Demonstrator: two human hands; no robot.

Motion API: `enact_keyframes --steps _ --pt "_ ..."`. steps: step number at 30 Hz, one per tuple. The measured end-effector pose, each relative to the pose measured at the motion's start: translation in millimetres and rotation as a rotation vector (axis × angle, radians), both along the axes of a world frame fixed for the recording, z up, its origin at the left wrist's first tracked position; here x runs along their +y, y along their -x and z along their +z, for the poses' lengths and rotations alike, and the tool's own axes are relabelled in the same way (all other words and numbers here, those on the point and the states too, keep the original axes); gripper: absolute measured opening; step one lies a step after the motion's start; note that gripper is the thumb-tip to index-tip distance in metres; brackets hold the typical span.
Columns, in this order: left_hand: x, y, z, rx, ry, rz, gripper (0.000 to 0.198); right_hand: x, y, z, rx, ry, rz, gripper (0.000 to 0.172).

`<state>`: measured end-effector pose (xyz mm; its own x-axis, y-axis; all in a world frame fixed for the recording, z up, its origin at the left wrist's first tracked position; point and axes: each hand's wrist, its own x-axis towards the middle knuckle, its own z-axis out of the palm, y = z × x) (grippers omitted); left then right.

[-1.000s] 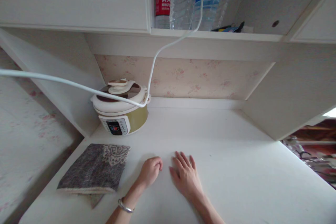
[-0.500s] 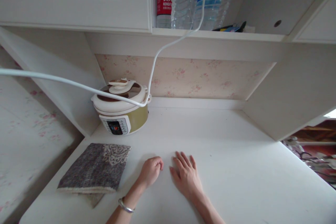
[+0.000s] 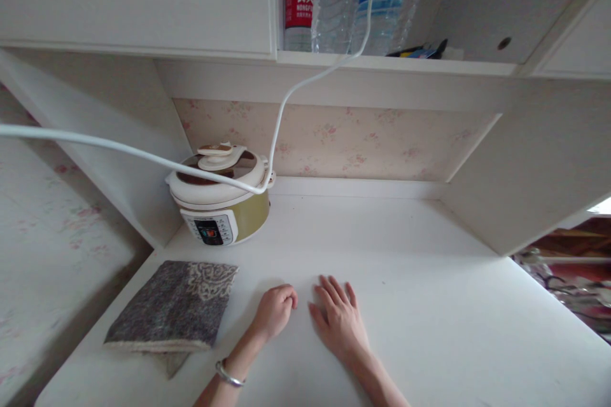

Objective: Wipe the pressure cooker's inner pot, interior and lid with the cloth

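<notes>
My left hand (image 3: 275, 311) rests on the white tabletop (image 3: 429, 318), its fingers curled into a fist with nothing showing in it. A silver bangle (image 3: 229, 374) circles that wrist. To its right, my right hand (image 3: 338, 315) lies palm down on the same surface, fingers spread. Left of my left hand, and apart from it, is a folded dark grey cloth (image 3: 167, 305) with a pale scroll pattern at one corner. A paler flap (image 3: 176, 364) sticks out under its near edge.
At the back left stands an electric pressure cooker (image 3: 224, 197), white and green with its lid on. A white cable (image 3: 305, 84) hangs across the view in front of it. Overhead, a shelf (image 3: 477, 67) holds several plastic bottles (image 3: 337, 6). Side panels (image 3: 525, 159) flank the tabletop.
</notes>
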<state>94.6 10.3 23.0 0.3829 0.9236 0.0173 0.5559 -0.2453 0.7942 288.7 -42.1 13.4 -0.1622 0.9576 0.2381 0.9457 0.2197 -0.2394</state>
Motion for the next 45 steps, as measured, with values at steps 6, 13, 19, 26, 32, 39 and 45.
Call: enact_keyframes --steps 6,13,19,26,32,39,45 --pt "1.0 -0.7 -0.1 0.004 -0.004 0.000 0.023 0.0 -0.6 -1.4 -0.006 -0.019 0.005 0.036" --pt "0.5 -1.0 0.9 0.019 -0.003 -0.003 0.024 0.0 -0.1 1.6 -0.010 -0.004 0.001 0.036" --pt "0.0 -2.3 5.5 0.041 -0.007 0.001 0.026 0.1 0.6 2.0 0.000 0.005 -0.002 0.037" --pt "-1.5 -2.4 8.6 0.038 -0.005 0.006 0.026 0.2 -0.3 3.3 0.004 0.005 0.001 0.037" --pt "-0.8 -2.4 7.2 0.028 -0.014 -0.013 0.025 0.5 -0.4 1.6 0.002 0.007 -0.004 0.036" --pt "-1.1 -2.4 7.5 0.053 -0.006 -0.007 0.026 0.2 -0.2 1.8 -0.001 0.019 0.002 0.037" --pt "-1.5 -2.4 8.2 0.042 -0.010 -0.008 0.027 0.1 0.4 2.9 -0.002 0.013 0.003 0.037"
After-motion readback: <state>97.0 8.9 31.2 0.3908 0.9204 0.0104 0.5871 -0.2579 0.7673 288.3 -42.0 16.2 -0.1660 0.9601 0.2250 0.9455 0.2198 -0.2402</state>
